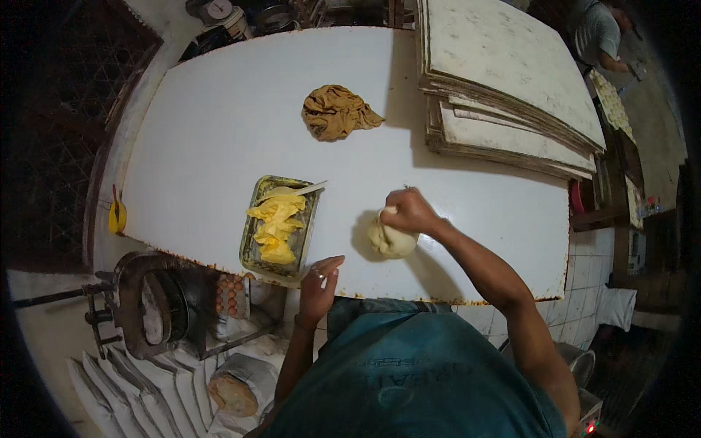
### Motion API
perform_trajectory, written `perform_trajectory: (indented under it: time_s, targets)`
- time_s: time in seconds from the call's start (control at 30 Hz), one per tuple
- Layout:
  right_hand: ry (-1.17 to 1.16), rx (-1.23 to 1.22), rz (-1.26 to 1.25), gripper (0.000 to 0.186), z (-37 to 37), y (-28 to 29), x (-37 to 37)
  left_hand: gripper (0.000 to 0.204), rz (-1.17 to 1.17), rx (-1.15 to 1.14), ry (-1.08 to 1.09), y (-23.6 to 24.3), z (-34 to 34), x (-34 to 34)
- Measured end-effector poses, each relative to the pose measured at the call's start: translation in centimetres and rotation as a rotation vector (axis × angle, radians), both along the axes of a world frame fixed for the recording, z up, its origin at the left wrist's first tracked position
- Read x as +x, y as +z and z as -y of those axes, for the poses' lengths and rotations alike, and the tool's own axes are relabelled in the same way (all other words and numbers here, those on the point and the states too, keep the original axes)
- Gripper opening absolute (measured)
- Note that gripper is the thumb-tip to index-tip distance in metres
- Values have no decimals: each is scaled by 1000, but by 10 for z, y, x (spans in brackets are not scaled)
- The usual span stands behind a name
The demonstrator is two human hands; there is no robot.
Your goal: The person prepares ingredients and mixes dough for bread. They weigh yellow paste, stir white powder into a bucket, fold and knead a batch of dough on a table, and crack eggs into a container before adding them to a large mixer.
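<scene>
My right hand (411,210) is closed on the top of a pale, rounded lump of dough (394,242), which rests on the white table (350,175). The fingers curl into the dough and partly hide it. By the table's front edge my left hand (319,283) holds nothing, its thumb apart from the fingers. Just left of that hand lies a shallow metal tray (309,228) with soft yellow fat (276,226), butter or margarine by its look. A pale flat-handled utensil (312,187) leans across the tray's far right corner.
A crumpled brown cloth (337,112) lies farther back. Stacked boards (504,58) cover the table's far right. Yellow tape (117,214) is at the left edge. Beyond the near left edge are a metal machine (157,306), eggs (231,293) and sacks (139,387). Another person (597,36) stands far right.
</scene>
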State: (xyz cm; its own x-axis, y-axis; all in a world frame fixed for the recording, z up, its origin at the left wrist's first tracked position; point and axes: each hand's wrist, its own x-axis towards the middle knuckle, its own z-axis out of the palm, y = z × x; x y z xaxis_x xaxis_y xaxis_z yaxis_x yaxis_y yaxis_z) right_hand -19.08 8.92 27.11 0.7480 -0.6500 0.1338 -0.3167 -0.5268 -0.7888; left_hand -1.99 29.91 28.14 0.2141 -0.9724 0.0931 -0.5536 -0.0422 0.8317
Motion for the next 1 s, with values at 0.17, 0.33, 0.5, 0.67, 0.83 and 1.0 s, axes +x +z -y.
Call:
perform_trajectory:
  time_s: [0.17,0.33,0.5,0.67,0.83,1.0]
  targets:
    - [-313,-378,185,18,27,93,-28,19,70,145,250,-6,-56,-12]
    - [-218,-644,-337,20,53,-77,-33,20,166,204,259,-17,-94,-60]
    - [-96,-767,-428,25,36,-86,19,27,27,344,279,-37,-137,-110]
    - [117,145,-203,45,57,-26,-7,35,-91,216,153,-27,-145,-121]
    - [-508,-678,-189,62,12,-38,-27,36,-29,242,359,-38,-213,-90]
    - [-305,-628,-980,77,14,-97,-2,37,-111,386,572,-51,-310,-62]
